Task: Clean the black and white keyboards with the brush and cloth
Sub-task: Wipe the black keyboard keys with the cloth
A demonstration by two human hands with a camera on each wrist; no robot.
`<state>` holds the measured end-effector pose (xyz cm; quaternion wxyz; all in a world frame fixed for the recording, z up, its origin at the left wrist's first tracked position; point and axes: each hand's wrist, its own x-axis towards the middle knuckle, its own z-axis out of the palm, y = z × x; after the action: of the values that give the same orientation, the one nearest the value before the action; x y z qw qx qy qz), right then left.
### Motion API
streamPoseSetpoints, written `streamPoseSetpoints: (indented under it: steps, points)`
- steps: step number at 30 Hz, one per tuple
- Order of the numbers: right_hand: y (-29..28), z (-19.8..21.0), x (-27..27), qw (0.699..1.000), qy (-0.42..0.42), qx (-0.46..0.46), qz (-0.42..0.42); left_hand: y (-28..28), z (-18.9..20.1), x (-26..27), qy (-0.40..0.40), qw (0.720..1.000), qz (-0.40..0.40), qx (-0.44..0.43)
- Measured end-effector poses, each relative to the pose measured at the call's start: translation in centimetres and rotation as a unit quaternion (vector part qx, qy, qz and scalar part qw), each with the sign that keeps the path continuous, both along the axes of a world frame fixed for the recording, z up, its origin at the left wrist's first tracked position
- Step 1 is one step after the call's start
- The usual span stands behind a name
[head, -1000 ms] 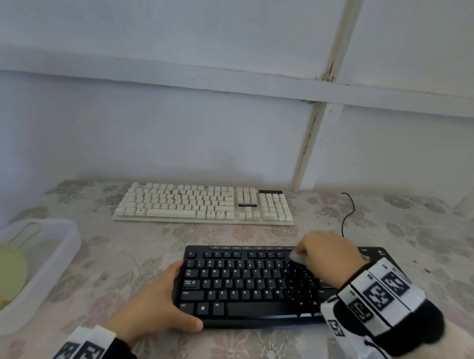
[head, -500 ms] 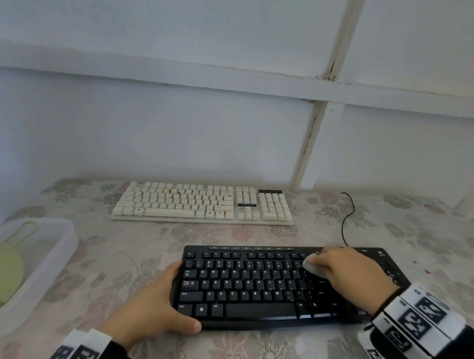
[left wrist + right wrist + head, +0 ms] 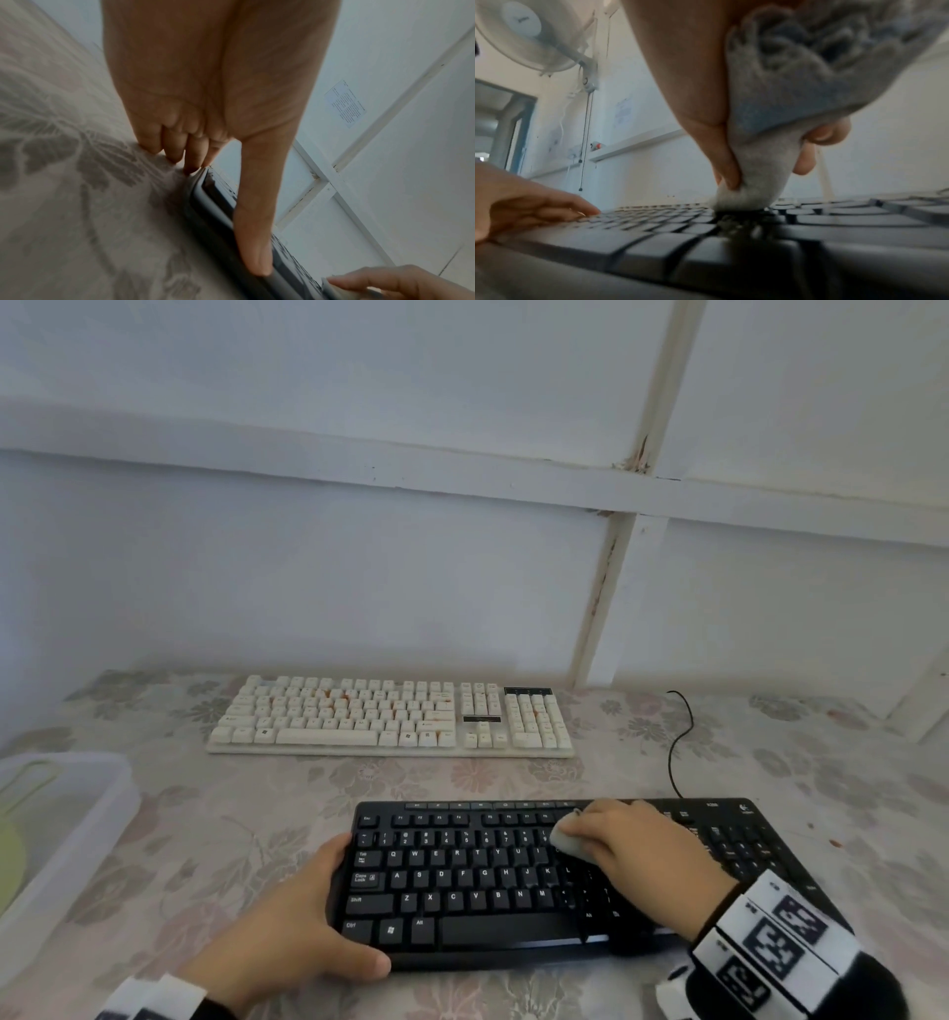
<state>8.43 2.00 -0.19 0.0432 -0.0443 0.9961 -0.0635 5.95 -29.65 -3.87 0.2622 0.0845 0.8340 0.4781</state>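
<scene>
Wiping: right hand [image 3: 634,847] bunches cloth [image 3: 567,842] against black keyboard [image 3: 462,880] keys.
Bracing: left hand [image 3: 303,922] clasps its left edge.

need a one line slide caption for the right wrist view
Right hand pinches a bunched grey cloth onto the black keyboard keys while the left hand steadies its far end.
</scene>
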Motion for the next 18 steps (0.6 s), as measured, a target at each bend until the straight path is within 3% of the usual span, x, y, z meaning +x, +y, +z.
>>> streamPoseSetpoints:
  steps: [13,18]
  points:
    - [10.0,-1.0,2.1,0.979,0.016,0.129,-0.159,-0.2,-0.3,-0.1,0.010,1.000,-0.003,-0.008]
    - [12.9,0.4,2.5,0.967,0.007,0.115,-0.229,-0.2,-0.5,-0.1,0.005,1.000,-0.002,-0.001]
